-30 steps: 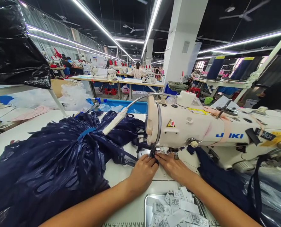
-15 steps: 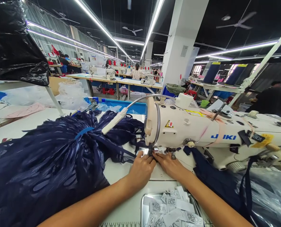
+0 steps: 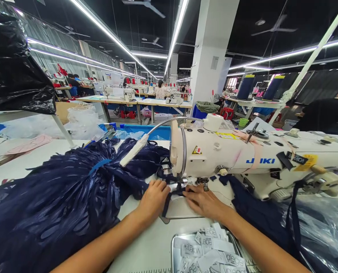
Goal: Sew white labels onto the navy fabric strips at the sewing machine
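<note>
A cream JUKI sewing machine (image 3: 242, 159) stands across the white table (image 3: 146, 246). My left hand (image 3: 153, 199) rests just left of the needle area with its fingers curled on a narrow navy strip (image 3: 166, 203). My right hand (image 3: 204, 201) lies flat on the same dark strip just below the presser foot (image 3: 183, 184). A big heap of navy textured fabric (image 3: 57, 204) fills the table to the left and runs under the machine head.
A metal tray (image 3: 174, 246) of white printed labels sits by my forearms. A gooseneck lamp (image 3: 133, 151) hangs over the fabric. More navy cloth and clear plastic (image 3: 322, 227) lie on the right. Other sewing stations and people are far behind.
My left hand has slid left, away from the needle, and a navy strip now shows between the hands. The camera has shifted slightly.
</note>
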Motion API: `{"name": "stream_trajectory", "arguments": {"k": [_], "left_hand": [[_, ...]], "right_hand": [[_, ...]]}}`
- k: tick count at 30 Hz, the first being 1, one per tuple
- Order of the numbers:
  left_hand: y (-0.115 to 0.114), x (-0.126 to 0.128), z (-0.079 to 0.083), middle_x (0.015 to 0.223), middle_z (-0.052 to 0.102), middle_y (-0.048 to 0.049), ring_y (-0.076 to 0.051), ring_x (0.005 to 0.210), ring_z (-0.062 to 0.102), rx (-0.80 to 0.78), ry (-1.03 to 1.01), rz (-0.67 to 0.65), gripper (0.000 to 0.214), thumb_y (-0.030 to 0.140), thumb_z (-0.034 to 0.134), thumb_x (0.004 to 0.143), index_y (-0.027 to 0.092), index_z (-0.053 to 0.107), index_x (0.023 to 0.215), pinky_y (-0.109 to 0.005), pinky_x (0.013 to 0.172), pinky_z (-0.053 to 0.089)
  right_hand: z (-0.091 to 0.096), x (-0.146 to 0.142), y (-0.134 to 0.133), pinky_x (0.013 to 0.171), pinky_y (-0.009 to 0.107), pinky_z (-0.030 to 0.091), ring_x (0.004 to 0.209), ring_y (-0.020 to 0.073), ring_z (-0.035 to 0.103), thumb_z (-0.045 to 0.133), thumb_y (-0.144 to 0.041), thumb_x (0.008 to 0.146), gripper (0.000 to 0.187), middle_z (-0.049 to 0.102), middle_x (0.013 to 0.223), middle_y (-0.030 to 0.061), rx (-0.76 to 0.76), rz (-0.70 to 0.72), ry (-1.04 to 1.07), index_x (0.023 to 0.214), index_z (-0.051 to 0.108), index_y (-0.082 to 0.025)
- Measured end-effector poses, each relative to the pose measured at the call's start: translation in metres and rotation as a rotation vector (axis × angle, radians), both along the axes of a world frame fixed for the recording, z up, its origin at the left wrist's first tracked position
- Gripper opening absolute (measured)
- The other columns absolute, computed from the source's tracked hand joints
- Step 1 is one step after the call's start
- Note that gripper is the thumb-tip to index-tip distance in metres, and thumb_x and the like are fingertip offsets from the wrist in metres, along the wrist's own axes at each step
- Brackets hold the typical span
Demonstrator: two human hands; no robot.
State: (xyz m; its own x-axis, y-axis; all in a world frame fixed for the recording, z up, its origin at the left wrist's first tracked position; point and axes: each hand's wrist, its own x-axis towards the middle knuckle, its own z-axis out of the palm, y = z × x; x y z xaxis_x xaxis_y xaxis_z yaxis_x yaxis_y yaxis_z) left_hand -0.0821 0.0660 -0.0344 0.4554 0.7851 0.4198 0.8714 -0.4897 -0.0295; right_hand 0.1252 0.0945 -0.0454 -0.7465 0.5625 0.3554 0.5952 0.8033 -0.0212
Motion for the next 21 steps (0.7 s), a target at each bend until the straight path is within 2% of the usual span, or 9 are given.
{"name": "stream_trajectory", "arguments": {"k": [2,5,9,14,18,21], "left_hand": [[0.010,-0.011,0.005,0.078,0.057,-0.0039,-0.019,0.078,0.052,-0.094,-0.111,0.046,0.027,-0.005,0.041,0.070,0.015,0.057,0.079,-0.031,0.069,0.038],[0.017,-0.015,0.008,0.087,0.058,-0.0033,-0.018,0.086,0.052,-0.173,-0.240,0.050,0.033,-0.004,0.044,0.066,0.015,0.057,0.089,-0.031,0.074,0.038],[0.013,-0.004,0.006,0.095,0.057,-0.0045,-0.020,0.090,0.050,-0.062,-0.125,-0.095,0.030,0.009,0.056,0.069,0.017,0.057,0.098,-0.035,0.078,0.035],[0.015,0.010,-0.005,0.076,0.056,-0.0022,-0.017,0.076,0.048,0.064,0.029,-0.205,0.009,0.015,0.052,0.080,0.018,0.061,0.080,-0.033,0.072,0.033],[0.022,0.012,-0.011,0.071,0.057,-0.0017,-0.016,0.072,0.047,0.122,0.045,-0.271,0.015,0.014,0.050,0.082,0.016,0.059,0.070,-0.034,0.072,0.032],[0.022,0.011,-0.012,0.076,0.059,-0.0027,-0.017,0.076,0.050,0.117,0.052,-0.284,0.016,0.015,0.049,0.083,0.016,0.059,0.070,-0.035,0.074,0.033]], "right_hand": [[0.001,-0.003,-0.005,0.076,0.032,0.047,0.088,0.0183,0.057,0.045,-0.021,0.083,0.027,0.059,0.100,0.0084,-0.039,0.007,0.021,0.105,0.060,-0.016],[-0.001,-0.007,-0.010,0.075,0.035,0.047,0.086,0.0200,0.055,0.045,-0.020,0.084,0.028,0.057,0.099,0.0098,0.000,-0.024,0.043,0.108,0.058,-0.014],[-0.003,-0.008,-0.009,0.072,0.034,0.048,0.084,0.0197,0.054,0.042,-0.017,0.085,0.027,0.056,0.098,0.0100,0.013,-0.009,0.056,0.106,0.058,-0.015],[-0.006,-0.005,-0.002,0.078,0.034,0.047,0.089,0.0185,0.056,0.043,-0.018,0.085,0.027,0.059,0.101,0.0081,-0.067,-0.027,0.120,0.106,0.060,-0.019],[-0.008,-0.002,0.002,0.082,0.031,0.046,0.093,0.0165,0.056,0.045,-0.018,0.085,0.026,0.062,0.100,0.0051,-0.188,-0.039,0.186,0.102,0.063,-0.023],[-0.006,-0.001,0.002,0.081,0.030,0.046,0.092,0.0165,0.056,0.045,-0.018,0.085,0.025,0.062,0.099,0.0045,-0.191,-0.013,0.184,0.100,0.064,-0.023]]}}
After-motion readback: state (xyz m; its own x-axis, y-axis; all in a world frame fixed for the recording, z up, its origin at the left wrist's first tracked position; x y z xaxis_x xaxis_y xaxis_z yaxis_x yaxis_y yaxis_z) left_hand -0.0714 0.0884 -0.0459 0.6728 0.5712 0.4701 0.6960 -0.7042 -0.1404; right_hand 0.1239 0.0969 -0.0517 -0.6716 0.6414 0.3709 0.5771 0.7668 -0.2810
